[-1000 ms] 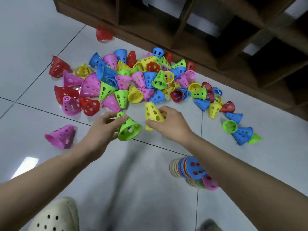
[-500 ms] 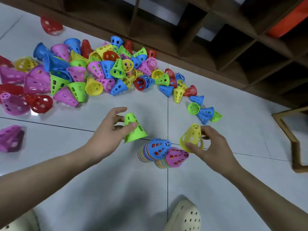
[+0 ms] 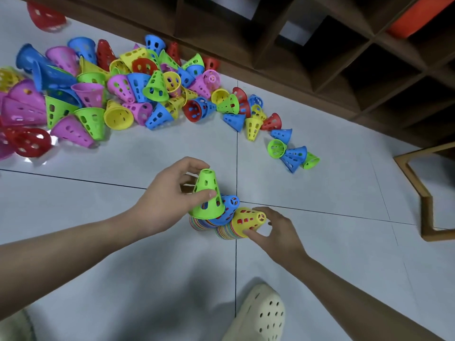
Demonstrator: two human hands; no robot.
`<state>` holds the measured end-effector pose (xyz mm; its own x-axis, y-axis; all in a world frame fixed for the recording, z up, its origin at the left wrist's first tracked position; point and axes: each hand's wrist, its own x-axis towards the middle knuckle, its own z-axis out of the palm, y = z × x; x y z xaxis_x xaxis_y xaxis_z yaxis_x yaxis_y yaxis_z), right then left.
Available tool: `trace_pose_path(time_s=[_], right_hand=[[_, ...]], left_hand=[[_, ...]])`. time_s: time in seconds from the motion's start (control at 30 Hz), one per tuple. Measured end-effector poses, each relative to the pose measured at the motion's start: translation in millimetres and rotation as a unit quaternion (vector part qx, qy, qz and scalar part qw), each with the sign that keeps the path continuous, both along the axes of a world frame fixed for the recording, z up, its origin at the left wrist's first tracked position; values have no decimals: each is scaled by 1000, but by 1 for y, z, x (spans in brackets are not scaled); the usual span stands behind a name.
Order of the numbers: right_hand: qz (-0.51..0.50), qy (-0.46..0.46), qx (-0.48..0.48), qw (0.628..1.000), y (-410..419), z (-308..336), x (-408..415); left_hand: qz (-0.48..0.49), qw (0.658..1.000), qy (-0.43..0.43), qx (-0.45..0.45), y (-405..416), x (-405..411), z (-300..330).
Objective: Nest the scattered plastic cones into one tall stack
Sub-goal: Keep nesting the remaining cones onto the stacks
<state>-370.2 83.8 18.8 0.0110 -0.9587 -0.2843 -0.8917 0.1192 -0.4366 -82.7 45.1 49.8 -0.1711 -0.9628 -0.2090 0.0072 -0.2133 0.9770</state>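
Near the cream perforated clog (image 3: 258, 313), two nested stacks of multicoloured plastic cones are standing side by side on the pale tiled floor (image 3: 123, 279). The right hand (image 3: 275, 233) is pinching the yellow perforated cone (image 3: 248, 221) capping the right stack (image 3: 227, 232), fingers partly closed around it. The left hand (image 3: 170, 200) is gripping a green perforated cone (image 3: 206, 195) between thumb and fingers, holding it over the blue-topped left stack (image 3: 204, 221), apparently not seated yet. Farther off, a big scattered pile of loose cones (image 3: 123, 89) is lying beside the dark wooden shelf unit (image 3: 320, 45). Judging by that, most of the work is remaining, and the two stacks are needing merging.
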Motion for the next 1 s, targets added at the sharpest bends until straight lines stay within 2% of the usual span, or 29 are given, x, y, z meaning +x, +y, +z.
trace_pose_path(time_s=[0.13, 0.27, 0.5, 0.6, 0.7, 0.83, 0.9, 1.0], right_hand=[[-16, -38, 11, 999, -4, -2, 3], [-19, -38, 24, 999, -7, -3, 2], [-28, -25, 43, 998, -9, 1, 3], [-31, -37, 44, 998, -9, 0, 4], [-31, -41, 47, 998, -13, 0, 3], [14, -77, 72, 994, -26, 26, 12], [36, -126, 57, 990, -41, 50, 26], [62, -175, 2, 983, -69, 80, 59]], left_hand=[[1, 997, -5, -76, 3, -3, 5], [-30, 989, -16, -146, 4, -13, 7], [-148, 967, -117, -173, 3, -30, -24], [-174, 962, -129, -166, -1, -31, -35], [-196, 964, -129, -123, -7, -26, -46], [-204, 935, -238, -166, -5, 10, -65], [-184, 936, -264, -144, -5, 39, -74], [-81, 957, -275, -45, -9, 89, -81]])
